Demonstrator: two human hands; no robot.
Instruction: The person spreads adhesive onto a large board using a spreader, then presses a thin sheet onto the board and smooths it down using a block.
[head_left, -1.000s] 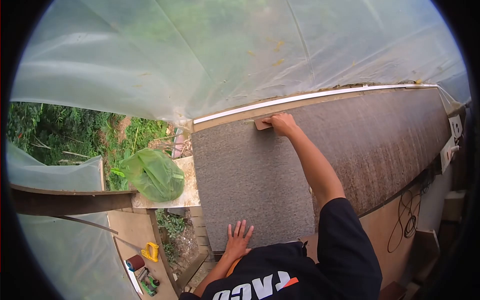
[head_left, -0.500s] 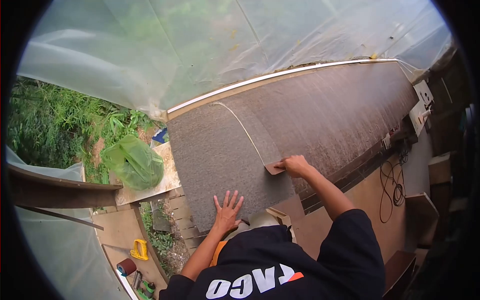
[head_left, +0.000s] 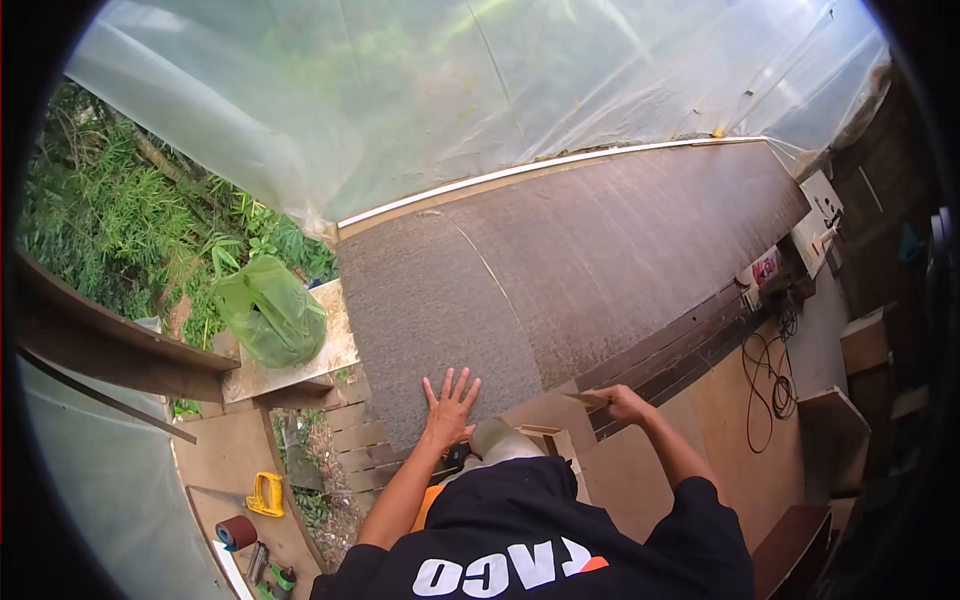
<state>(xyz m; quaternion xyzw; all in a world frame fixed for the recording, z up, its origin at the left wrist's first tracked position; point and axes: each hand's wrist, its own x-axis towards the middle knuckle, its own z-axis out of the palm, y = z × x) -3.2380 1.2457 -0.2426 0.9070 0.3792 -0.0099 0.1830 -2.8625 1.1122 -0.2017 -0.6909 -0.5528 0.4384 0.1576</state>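
A large, dark brown sheet (head_left: 640,240) lies in front of me, its left part greyer and mottled. Across it runs a thin pale line (head_left: 487,262), which looks like a bead of glue. My left hand (head_left: 452,408) rests flat on the near left part of the sheet, fingers spread. Just off the sheet's near edge, my right hand (head_left: 625,403) is closed on a flat brown spreader (head_left: 583,398), now seen nearly edge-on.
Clear plastic sheeting (head_left: 400,110) hangs behind the sheet. At left stands a green plastic bag (head_left: 270,312). Lower left are a yellow handle-shaped tool (head_left: 266,494) and a reddish-brown roll (head_left: 236,533). A black cable (head_left: 768,390) lies coiled at right.
My right hand has come off the sheet toward me and to the right, taking the spreader past the near edge. The pale line looks thinner. My left hand has stayed in place.
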